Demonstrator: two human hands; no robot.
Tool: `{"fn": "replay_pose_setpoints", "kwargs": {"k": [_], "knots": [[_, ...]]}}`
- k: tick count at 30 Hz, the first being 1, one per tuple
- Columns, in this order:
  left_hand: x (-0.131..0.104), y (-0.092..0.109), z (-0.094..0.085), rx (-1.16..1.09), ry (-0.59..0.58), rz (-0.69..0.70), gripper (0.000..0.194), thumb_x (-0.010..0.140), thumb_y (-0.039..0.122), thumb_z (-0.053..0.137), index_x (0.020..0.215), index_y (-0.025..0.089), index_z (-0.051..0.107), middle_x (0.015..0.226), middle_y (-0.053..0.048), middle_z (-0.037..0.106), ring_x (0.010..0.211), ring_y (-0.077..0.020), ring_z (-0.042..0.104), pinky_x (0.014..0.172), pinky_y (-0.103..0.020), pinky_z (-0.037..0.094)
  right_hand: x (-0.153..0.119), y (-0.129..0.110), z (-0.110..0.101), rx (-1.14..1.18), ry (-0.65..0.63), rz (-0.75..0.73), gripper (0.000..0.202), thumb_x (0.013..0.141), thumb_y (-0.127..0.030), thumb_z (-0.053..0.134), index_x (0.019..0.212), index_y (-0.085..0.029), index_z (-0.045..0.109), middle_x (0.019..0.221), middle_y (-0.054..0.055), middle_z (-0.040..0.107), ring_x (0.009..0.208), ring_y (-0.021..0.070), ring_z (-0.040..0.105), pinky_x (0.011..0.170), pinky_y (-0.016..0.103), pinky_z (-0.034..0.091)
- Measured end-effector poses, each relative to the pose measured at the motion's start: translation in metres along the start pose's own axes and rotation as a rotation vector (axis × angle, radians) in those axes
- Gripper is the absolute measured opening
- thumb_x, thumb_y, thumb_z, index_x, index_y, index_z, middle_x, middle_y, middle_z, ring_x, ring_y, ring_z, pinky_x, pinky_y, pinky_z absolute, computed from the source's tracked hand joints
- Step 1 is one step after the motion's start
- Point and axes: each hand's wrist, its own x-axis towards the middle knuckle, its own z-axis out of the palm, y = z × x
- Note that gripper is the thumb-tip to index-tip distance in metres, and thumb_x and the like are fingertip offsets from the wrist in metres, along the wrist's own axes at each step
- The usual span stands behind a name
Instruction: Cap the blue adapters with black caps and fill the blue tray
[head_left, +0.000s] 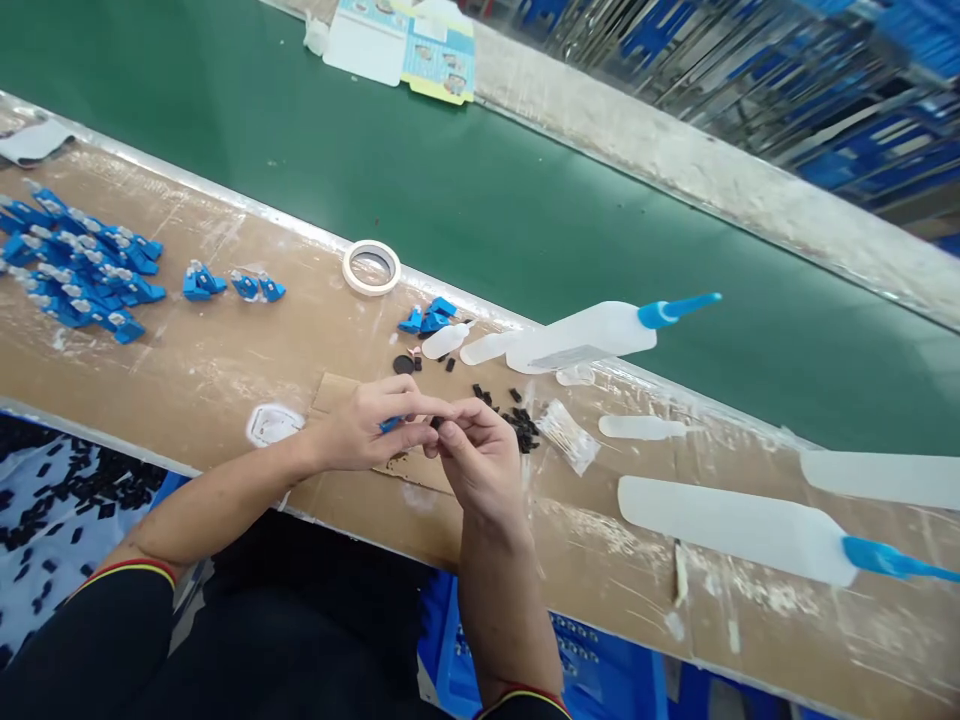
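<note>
My left hand [367, 425] is closed, with a small blue plastic part [390, 424] showing between its fingers. My right hand [484, 455] pinches a small black piece [436, 423], and the fingertips of both hands meet around it. How the blue part and the black piece sit against each other is hidden by the fingers. Just right of the right hand lies a pile of small black pieces [523, 428]. Beneath the hands is a flat piece of cardboard [334, 392]. Beyond them are several blue parts [431, 316], a black disc [403, 365] and a small white bottle [446, 341].
A large group of blue parts [82, 260] covers the table's left. A tape roll [371, 268] lies by the green belt [315, 170]. To the right are a bag of cotton swabs [570, 436] and large blue-tipped bottles [735, 525]. A blue crate [615, 680] stands below the table edge.
</note>
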Motion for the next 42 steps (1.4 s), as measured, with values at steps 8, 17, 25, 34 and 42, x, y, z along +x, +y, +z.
{"fn": "replay_pose_setpoints", "kwargs": {"k": [8, 17, 25, 34, 42], "knots": [[0.002, 0.006, -0.001, -0.204, 0.069, -0.241, 0.019, 0.092, 0.034, 0.074, 0.09, 0.016, 0.068, 0.077, 0.0, 0.062, 0.067, -0.0099, 0.056, 0.063, -0.022, 0.047, -0.008, 0.002, 0.004, -0.218, 0.073, -0.171, 0.016, 0.079, -0.033, 0.086, 0.086, -0.024, 0.075, 0.086, 0.003, 0.074, 0.071, 0.0138, 0.068, 0.062, 0.025, 0.059], [0.002, 0.002, -0.004, -0.182, 0.07, -0.142, 0.015, 0.093, 0.032, 0.073, 0.091, 0.017, 0.077, 0.082, -0.003, 0.063, 0.073, -0.0116, 0.061, 0.066, -0.023, 0.049, -0.005, -0.006, 0.005, 0.223, -0.057, 0.2, 0.023, 0.071, -0.035, 0.092, 0.078, -0.023, 0.075, 0.065, -0.001, 0.072, 0.05, 0.0092, 0.063, 0.044, 0.016, 0.049], [0.0, 0.001, 0.001, -0.356, 0.131, -0.385, 0.024, 0.089, 0.026, 0.07, 0.11, 0.021, 0.06, 0.085, 0.002, 0.057, 0.067, -0.0087, 0.052, 0.06, -0.022, 0.042, -0.007, -0.005, -0.006, 0.227, -0.009, 0.291, 0.033, 0.062, -0.039, 0.096, 0.071, -0.022, 0.07, 0.063, -0.002, 0.071, 0.044, 0.0076, 0.058, 0.038, 0.015, 0.045], [0.004, -0.015, -0.01, -0.682, 0.327, -0.528, 0.049, 0.078, 0.011, 0.062, 0.124, 0.025, 0.05, 0.106, -0.003, 0.061, 0.091, -0.014, 0.058, 0.076, -0.027, 0.048, -0.03, -0.002, -0.036, -0.986, 0.006, -0.345, 0.005, 0.089, -0.022, 0.074, 0.09, -0.025, 0.079, 0.089, 0.004, 0.081, 0.081, 0.0193, 0.077, 0.073, 0.031, 0.064], [0.001, -0.025, -0.004, -0.619, 0.289, -0.519, 0.063, 0.092, 0.04, 0.073, 0.146, 0.025, 0.042, 0.111, -0.007, 0.07, 0.093, -0.018, 0.069, 0.085, -0.034, 0.056, -0.028, 0.006, -0.03, -1.389, -0.314, -0.536, 0.018, 0.098, -0.012, 0.06, 0.1, -0.02, 0.076, 0.095, 0.005, 0.079, 0.082, 0.0158, 0.074, 0.075, 0.026, 0.059]]}}
